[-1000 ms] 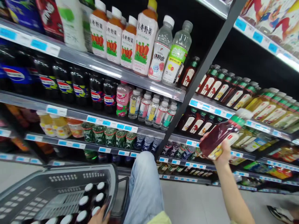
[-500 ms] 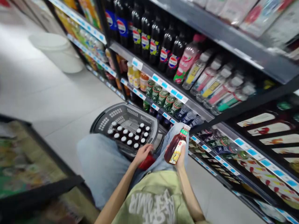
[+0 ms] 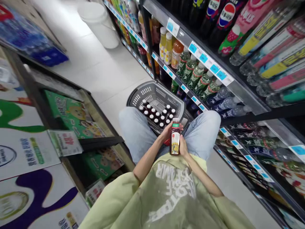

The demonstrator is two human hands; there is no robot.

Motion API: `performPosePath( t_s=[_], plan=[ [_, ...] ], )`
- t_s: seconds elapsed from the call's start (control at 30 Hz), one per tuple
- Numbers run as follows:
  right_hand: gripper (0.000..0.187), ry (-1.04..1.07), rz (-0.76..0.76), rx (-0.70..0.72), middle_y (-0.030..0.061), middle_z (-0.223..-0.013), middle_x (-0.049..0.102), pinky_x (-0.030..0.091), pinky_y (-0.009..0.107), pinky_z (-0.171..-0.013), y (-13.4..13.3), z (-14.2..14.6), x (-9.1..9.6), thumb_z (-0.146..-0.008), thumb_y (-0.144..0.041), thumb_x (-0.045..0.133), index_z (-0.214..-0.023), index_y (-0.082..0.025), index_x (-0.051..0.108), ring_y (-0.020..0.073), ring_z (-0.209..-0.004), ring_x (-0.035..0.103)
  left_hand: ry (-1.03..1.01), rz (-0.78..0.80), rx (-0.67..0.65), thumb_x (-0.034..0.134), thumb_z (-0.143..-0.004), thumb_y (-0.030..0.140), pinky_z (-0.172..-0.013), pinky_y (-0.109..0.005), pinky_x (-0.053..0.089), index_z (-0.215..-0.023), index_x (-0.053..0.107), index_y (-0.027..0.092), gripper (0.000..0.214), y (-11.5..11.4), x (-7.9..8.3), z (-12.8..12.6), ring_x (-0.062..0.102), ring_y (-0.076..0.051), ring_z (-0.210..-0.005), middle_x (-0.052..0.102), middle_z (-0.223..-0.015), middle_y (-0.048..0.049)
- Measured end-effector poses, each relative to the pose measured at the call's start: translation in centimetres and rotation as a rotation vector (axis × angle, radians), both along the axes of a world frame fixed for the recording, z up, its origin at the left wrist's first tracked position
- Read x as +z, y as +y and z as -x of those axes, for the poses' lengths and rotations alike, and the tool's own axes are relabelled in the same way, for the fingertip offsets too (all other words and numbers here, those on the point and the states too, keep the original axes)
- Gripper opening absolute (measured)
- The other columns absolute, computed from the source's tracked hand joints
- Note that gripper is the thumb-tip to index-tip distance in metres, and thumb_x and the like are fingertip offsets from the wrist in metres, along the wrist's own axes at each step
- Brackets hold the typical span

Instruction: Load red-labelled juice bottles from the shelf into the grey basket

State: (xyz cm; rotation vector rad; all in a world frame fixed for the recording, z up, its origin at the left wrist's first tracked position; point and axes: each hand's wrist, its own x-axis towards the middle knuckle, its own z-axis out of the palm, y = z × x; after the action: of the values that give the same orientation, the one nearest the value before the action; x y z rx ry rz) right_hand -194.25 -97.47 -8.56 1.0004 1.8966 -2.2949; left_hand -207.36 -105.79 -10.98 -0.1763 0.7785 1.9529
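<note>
A dark red drink bottle (image 3: pixel 175 139) with a green band and a yellow-and-red label stands upright in front of my chest. My right hand (image 3: pixel 183 147) is wrapped round its right side. My left hand (image 3: pixel 167 133) grips it from the left near the neck. Just beyond the bottle, between my knees on the floor, sits a grey shopping basket (image 3: pixel 140 95) holding several dark bottles with white caps (image 3: pixel 156 114).
Drink shelves (image 3: pixel 215 68) with blue price tags run along the right, with cola, tea and water bottles. A low display rack (image 3: pixel 71 121) with boxed goods stands on the left. A white bucket (image 3: pixel 100 22) stands up the tiled aisle.
My right hand brought the red bottle down from the shelf to my chest. My left hand left the basket and took hold of the bottle. My head turned down towards the floor.
</note>
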Motion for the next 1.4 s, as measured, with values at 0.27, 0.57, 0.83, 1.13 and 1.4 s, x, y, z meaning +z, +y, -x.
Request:
performPosePath(
  t_s=[0.27,0.57,0.83,1.13,1.4],
  plan=[
    [0.086,-0.099,-0.081,-0.033,0.0078,-0.093,0.081,0.056,0.034,-0.078,0.1,0.5,-1.1,-0.083,-0.099,0.046,-0.095,-0.02,0.077,0.0253,-0.088,0.072,-0.051,0.035,0.116,0.069,-0.104,0.059,-0.086,-0.037,0.065,-0.115,0.079,0.009,0.052,0.7,0.0,0.2,0.08,-0.03,-0.099,0.082,-0.108,-0.0183],
    [0.089,-0.126,-0.088,-0.018,0.0095,-0.095,0.082,0.058,0.038,-0.088,0.6,0.3,-1.6,-0.087,-0.099,0.043,-0.104,-0.02,0.081,0.0284,-0.098,0.076,-0.015,0.148,0.259,0.087,-0.092,0.05,-0.071,-0.028,0.06,-0.093,0.078,0.01,0.042,1.3,0.6,0.4,0.075,-0.02,-0.074,0.081,-0.09,-0.0112],
    [0.08,-0.039,-0.103,-0.011,0.01,-0.112,0.081,0.057,0.04,-0.095,0.3,0.9,-1.5,-0.088,-0.093,0.053,-0.113,-0.021,0.077,0.0297,-0.109,0.072,0.015,0.094,0.138,0.092,-0.083,0.054,-0.064,-0.03,0.059,-0.102,0.076,0.01,0.051,0.4,0.6,0.4,0.077,-0.024,-0.076,0.08,-0.089,-0.0119],
    [0.061,0.009,-0.095,0.022,0.0022,-0.095,0.073,0.051,0.032,-0.083,0.4,1.2,-0.1,-0.089,-0.083,0.063,-0.101,-0.024,0.072,0.0221,-0.091,0.064,-0.107,0.059,0.142,0.081,-0.091,0.042,-0.076,-0.034,0.068,-0.112,0.074,0.013,0.036,-0.3,1.4,0.8,0.079,-0.023,-0.08,0.079,-0.091,-0.0075],
    [0.061,0.024,0.099,0.151,0.003,-0.099,0.073,0.051,0.034,-0.088,0.7,1.3,0.5,-0.079,-0.076,0.079,-0.102,-0.021,0.069,0.0221,-0.093,0.065,-0.07,0.045,0.092,0.07,-0.092,0.052,-0.09,-0.043,0.068,-0.132,0.07,0.009,0.059,-0.3,2.4,0.7,0.08,-0.034,-0.102,0.082,-0.104,-0.0161]
  ],
)
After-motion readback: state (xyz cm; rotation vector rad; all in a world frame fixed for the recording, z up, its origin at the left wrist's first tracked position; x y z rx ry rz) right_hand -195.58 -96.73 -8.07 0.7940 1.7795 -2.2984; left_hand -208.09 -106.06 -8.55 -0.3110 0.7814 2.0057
